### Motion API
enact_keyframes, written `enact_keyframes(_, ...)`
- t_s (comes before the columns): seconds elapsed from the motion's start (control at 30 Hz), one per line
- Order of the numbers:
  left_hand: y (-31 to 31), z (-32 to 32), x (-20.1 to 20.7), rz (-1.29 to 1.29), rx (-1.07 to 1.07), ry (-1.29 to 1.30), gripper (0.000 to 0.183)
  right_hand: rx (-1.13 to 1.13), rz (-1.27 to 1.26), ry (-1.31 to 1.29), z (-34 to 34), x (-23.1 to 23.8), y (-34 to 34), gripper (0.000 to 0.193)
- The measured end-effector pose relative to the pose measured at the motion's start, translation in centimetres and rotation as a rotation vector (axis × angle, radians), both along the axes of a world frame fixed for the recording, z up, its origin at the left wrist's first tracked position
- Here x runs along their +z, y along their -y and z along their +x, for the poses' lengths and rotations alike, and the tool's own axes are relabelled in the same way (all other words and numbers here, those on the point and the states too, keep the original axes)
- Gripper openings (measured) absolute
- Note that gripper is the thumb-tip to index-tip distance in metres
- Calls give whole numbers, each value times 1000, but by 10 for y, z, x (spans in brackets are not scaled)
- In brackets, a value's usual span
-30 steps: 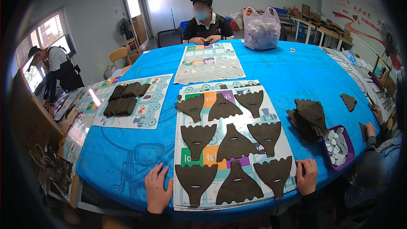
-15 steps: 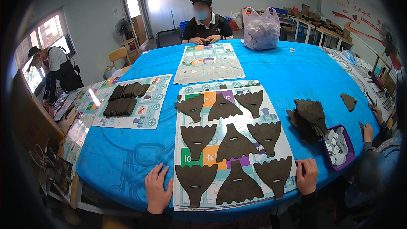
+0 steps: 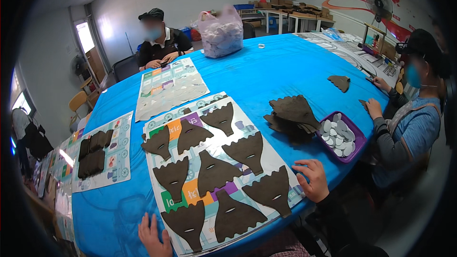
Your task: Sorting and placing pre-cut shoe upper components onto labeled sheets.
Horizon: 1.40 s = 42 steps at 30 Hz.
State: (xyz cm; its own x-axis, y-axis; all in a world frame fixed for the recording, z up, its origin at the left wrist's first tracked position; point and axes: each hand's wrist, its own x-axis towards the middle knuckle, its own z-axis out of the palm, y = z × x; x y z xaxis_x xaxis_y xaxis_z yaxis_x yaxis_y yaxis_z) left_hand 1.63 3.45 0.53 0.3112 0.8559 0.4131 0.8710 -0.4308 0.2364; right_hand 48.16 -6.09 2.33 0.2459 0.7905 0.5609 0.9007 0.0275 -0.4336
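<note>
Dark fan-shaped piece (image 3: 270, 188), near right on the printed mat (image 3: 215, 144), long axis along the mat's length. Just right of both lies my right hand (image 3: 313, 182), the nearer; left of the mat, my left hand (image 3: 153, 239). Fingers loosely parted, empty.

Table's (image 3: 276, 74) near edge: left hand (image 3: 152, 239) cut off below. Right side: dark stack's (image 3: 296, 110) lower pieces mostly hidden. Far edge: co-worker's (image 3: 180, 42) dark item (image 3: 164, 64) too small to identify.
</note>
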Motion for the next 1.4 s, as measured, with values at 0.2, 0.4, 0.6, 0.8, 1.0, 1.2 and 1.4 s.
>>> enact_keyframes(0.2,-4,-11,-10,-5,-31,-116,47,19,-2,-61,1,-2,2,27)
enact_keyframes(0.4,-2,-7,-1,-17,-34,-54,44,57,-4,-111,0,-2,0,29)
enact_keyframes(0.6,2,4,6,-37,40,-33,41,62,1,-84,-1,0,-2,31)
enact_keyframes(0.8,1,10,17,92,0,-12,31,-6,53,-41,-7,-1,-5,9)
enact_keyframes(1.0,5,7,20,-188,64,111,45,-8,34,-55,-11,0,-7,10)
enact_keyframes(1.2,-32,-22,90,-74,30,-37,68,4,2,-28,-9,-2,-6,15)
enact_keyframes(1.4,-36,-16,138,562,70,132,65,-11,4,4,-8,-5,-6,17)
